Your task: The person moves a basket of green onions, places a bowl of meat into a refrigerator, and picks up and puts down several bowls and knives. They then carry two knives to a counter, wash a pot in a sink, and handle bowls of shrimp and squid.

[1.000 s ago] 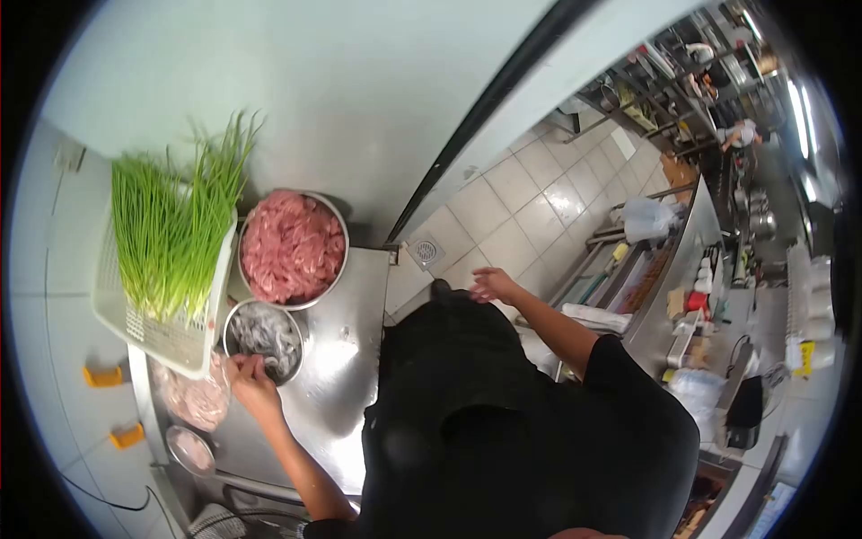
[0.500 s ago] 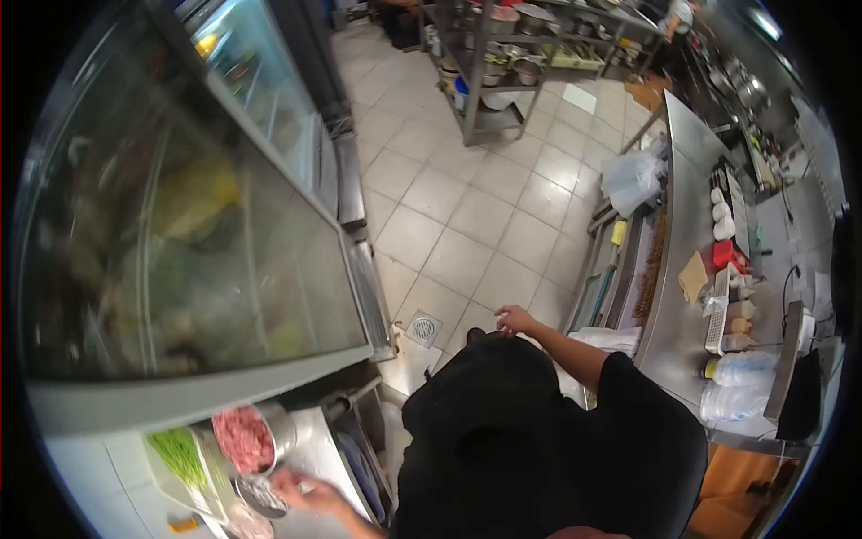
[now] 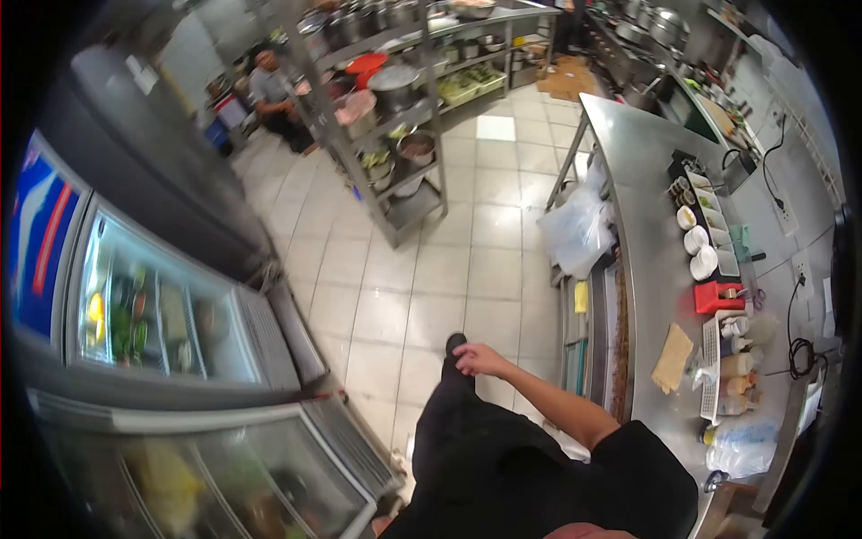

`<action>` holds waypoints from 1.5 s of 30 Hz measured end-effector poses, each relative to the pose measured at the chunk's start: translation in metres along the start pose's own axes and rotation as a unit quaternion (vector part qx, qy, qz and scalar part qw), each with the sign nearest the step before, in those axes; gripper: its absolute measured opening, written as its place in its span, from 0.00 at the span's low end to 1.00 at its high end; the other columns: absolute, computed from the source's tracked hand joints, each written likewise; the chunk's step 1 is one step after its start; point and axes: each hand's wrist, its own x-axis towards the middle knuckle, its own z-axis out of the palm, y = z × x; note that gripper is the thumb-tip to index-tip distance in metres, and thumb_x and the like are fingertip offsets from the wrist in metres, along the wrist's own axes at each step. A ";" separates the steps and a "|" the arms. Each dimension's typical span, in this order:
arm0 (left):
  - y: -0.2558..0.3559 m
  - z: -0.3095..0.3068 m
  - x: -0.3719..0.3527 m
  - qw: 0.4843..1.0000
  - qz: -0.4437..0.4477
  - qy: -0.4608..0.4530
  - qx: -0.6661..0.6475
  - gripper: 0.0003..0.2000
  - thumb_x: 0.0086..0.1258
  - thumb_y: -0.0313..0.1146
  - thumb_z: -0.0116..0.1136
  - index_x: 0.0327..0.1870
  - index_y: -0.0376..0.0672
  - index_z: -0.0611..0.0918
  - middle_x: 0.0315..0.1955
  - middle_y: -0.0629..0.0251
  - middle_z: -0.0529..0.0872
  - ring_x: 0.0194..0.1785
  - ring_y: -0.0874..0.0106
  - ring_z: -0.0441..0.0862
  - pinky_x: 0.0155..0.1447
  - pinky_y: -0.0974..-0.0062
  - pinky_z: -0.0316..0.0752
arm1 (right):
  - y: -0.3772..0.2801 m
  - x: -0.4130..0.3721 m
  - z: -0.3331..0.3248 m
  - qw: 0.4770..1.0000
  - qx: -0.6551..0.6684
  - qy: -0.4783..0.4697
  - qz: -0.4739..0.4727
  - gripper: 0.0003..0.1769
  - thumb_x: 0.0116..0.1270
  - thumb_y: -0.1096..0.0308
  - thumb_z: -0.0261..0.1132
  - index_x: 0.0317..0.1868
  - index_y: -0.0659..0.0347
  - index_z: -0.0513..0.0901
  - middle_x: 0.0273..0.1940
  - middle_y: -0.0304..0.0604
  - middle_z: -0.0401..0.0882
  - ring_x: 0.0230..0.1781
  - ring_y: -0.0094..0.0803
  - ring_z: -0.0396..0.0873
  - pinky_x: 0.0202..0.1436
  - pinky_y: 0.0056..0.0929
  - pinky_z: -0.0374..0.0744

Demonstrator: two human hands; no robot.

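Observation:
My right hand (image 3: 480,360) hangs in front of my dark clothing, above the tiled floor. Its fingers are loosely bent and apart, with nothing in them. It touches no object; the steel counter (image 3: 642,296) is off to its right. Only a sliver of my left hand (image 3: 382,524) shows at the bottom edge, beside the lower glass-door fridge (image 3: 269,503). Its fingers are hidden, so what it holds, if anything, does not show.
On the left, a lit fridge (image 3: 162,314) holds food. A steel shelf rack (image 3: 431,108) with pots stands ahead, a seated person (image 3: 274,94) beyond it. Plastic bags (image 3: 579,229) hang at the counter's end. A white basket (image 3: 711,368) of bottles sits on the counter.
My view has swung forward and to the left. The pot of raw meat and the greens near my left hand have left the view. My right hand stays free.

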 end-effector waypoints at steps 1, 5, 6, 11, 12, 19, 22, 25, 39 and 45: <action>0.025 -0.022 0.018 0.997 0.076 -0.026 0.005 0.07 0.48 0.31 0.56 0.16 0.38 0.80 0.10 0.58 0.76 0.14 0.65 0.74 0.21 0.67 0.69 | -0.011 -0.002 -0.027 0.999 -0.019 0.028 0.012 0.20 0.60 0.70 0.60 0.54 0.61 0.74 0.35 0.42 0.82 0.30 0.26 0.80 0.31 0.22 0.78; 0.247 -0.136 0.115 0.860 0.502 -0.088 -0.012 0.07 0.49 0.31 0.56 0.16 0.38 0.81 0.10 0.59 0.77 0.12 0.68 0.75 0.19 0.69 0.69 | -0.024 -0.016 -0.132 0.969 0.070 0.207 0.111 0.19 0.59 0.72 0.60 0.52 0.63 0.75 0.32 0.42 0.83 0.27 0.25 0.79 0.29 0.22 0.78; 0.205 -0.097 0.271 0.944 0.195 -0.267 -0.022 0.10 0.57 0.35 0.52 0.22 0.39 0.82 0.17 0.58 0.79 0.20 0.68 0.77 0.26 0.65 0.71 | -0.037 -0.017 -0.160 0.958 0.073 0.239 0.141 0.19 0.61 0.72 0.59 0.54 0.62 0.74 0.34 0.44 0.83 0.29 0.25 0.80 0.31 0.22 0.78; 0.557 -0.080 0.542 0.808 0.482 0.026 0.338 0.17 0.66 0.44 0.49 0.19 0.48 0.81 0.22 0.64 0.83 0.28 0.64 0.80 0.34 0.65 0.73 | -0.089 -0.011 -0.265 0.914 0.228 0.331 0.061 0.20 0.63 0.72 0.57 0.56 0.63 0.71 0.38 0.45 0.82 0.31 0.27 0.81 0.32 0.24 0.79; 0.658 -0.083 0.556 0.842 0.497 -0.031 0.208 0.13 0.54 0.41 0.60 0.24 0.38 0.82 0.26 0.50 0.83 0.32 0.57 0.81 0.38 0.59 0.73 | -0.108 -0.005 -0.283 0.902 0.216 0.372 0.044 0.20 0.64 0.72 0.57 0.57 0.63 0.71 0.39 0.46 0.82 0.32 0.28 0.81 0.34 0.25 0.79; 1.077 -0.048 0.511 0.839 0.506 -0.183 -0.079 0.09 0.59 0.33 0.54 0.28 0.36 0.79 0.19 0.58 0.78 0.24 0.72 0.74 0.31 0.72 0.68 | -0.148 0.076 -0.423 0.831 0.424 0.355 -0.057 0.22 0.64 0.71 0.56 0.58 0.66 0.66 0.43 0.54 0.79 0.38 0.36 0.81 0.41 0.31 0.79; 1.109 -0.034 0.502 0.855 0.497 -0.144 0.043 0.11 0.58 0.35 0.50 0.28 0.35 0.78 0.21 0.49 0.78 0.25 0.61 0.75 0.33 0.66 0.69 | -0.190 0.129 -0.506 0.819 0.453 0.347 -0.057 0.22 0.64 0.72 0.55 0.58 0.66 0.66 0.43 0.54 0.79 0.38 0.38 0.80 0.40 0.31 0.79; 1.097 -0.016 0.538 0.892 0.408 -0.121 0.154 0.14 0.55 0.39 0.50 0.26 0.35 0.80 0.25 0.44 0.80 0.32 0.52 0.79 0.37 0.59 0.71 | -0.251 0.181 -0.592 0.838 0.436 0.320 -0.075 0.21 0.64 0.72 0.55 0.58 0.65 0.66 0.43 0.54 0.79 0.38 0.38 0.80 0.40 0.31 0.79; 1.281 0.058 0.739 0.818 0.367 -0.159 0.414 0.14 0.55 0.37 0.51 0.29 0.36 0.83 0.34 0.47 0.83 0.40 0.50 0.80 0.47 0.55 0.73 | -0.389 0.391 -0.974 0.817 0.489 0.293 -0.088 0.22 0.66 0.65 0.56 0.59 0.58 0.66 0.44 0.50 0.79 0.40 0.36 0.79 0.43 0.31 0.78; 1.628 0.061 0.822 0.912 0.390 -0.058 0.113 0.12 0.56 0.37 0.50 0.24 0.37 0.80 0.26 0.48 0.81 0.33 0.51 0.79 0.38 0.58 0.74 | -0.419 0.421 -1.118 0.796 0.485 0.337 -0.136 0.21 0.67 0.64 0.56 0.59 0.57 0.67 0.44 0.46 0.78 0.40 0.33 0.78 0.42 0.29 0.77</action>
